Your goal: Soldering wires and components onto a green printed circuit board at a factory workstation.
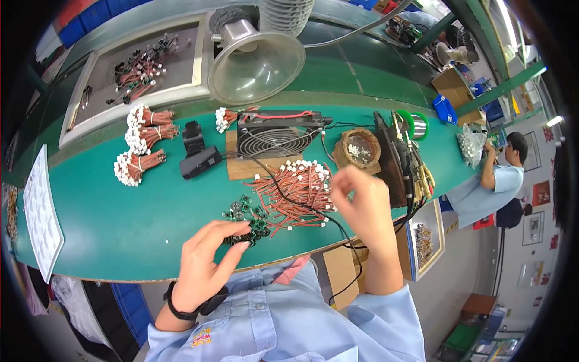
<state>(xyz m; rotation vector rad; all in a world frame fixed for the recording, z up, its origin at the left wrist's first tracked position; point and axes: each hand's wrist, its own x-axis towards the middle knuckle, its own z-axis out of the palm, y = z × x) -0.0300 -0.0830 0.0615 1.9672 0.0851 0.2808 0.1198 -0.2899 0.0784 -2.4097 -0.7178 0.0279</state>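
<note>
My left hand is at the near edge of a pile of small green circuit boards. Its thumb and fingertips close around dark parts there, too small to make out. To the right, my right hand is raised over the table beside a heap of red-brown wire leads with white connectors. Its fingers are curled together and slightly blurred; whatever they may hold does not show. A thin black cable runs across the wire heap.
Tied wire bundles lie at the left behind a black clip-like device. A black fan, a round dish, a solder spool and a funnel-shaped extraction hood stand farther back. A co-worker sits at the right.
</note>
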